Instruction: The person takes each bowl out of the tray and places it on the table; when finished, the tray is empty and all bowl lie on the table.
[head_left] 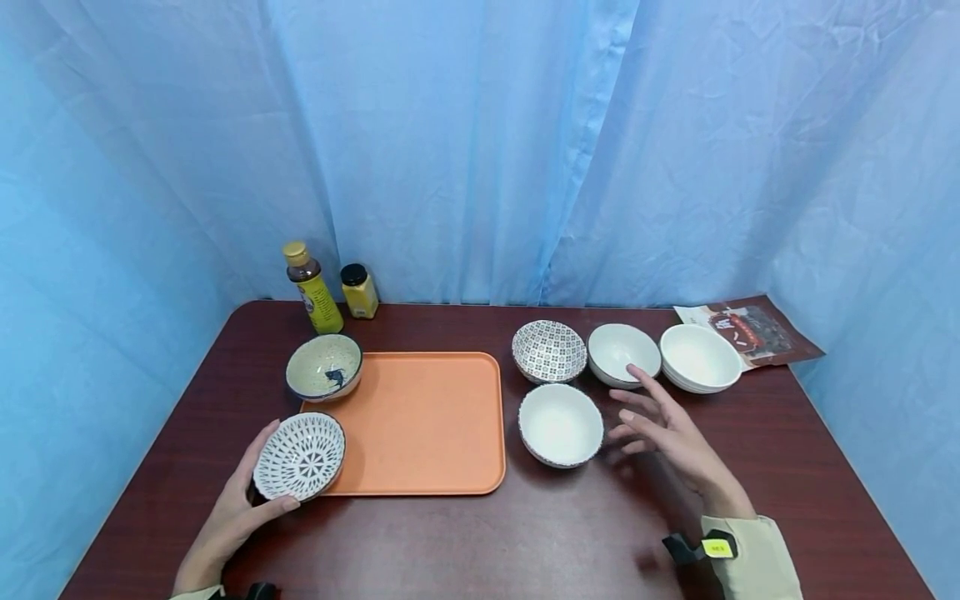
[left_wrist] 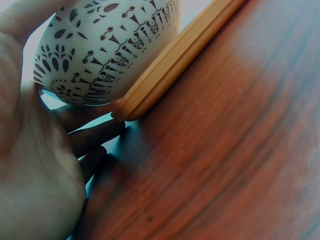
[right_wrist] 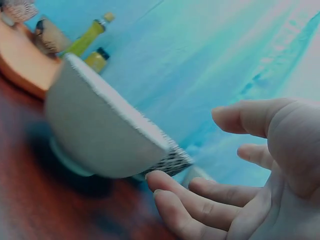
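My left hand [head_left: 236, 508] grips a white bowl with a dark leaf-like pattern [head_left: 300, 457], thumb at the near rim and fingers round the far left side. In the left wrist view this bowl [left_wrist: 110, 50] overlaps the corner of the orange tray [left_wrist: 165, 65]. To the right, my right hand [head_left: 678, 437] is held above the table with spread fingers and nothing in them. Nearest to it is a plain white bowl with a dark-edged rim [head_left: 561, 425]; in the right wrist view that bowl [right_wrist: 100, 120] stands just beyond the fingertips.
A cream bowl with a blue motif [head_left: 324, 368] overlaps the tray's back left corner. Behind stand a sauce bottle [head_left: 318, 292] and a yellow jar [head_left: 360, 293]. At right are a patterned bowl [head_left: 550, 352], white bowls [head_left: 624, 354], stacked white bowls [head_left: 701, 358] and a food packet [head_left: 765, 332].
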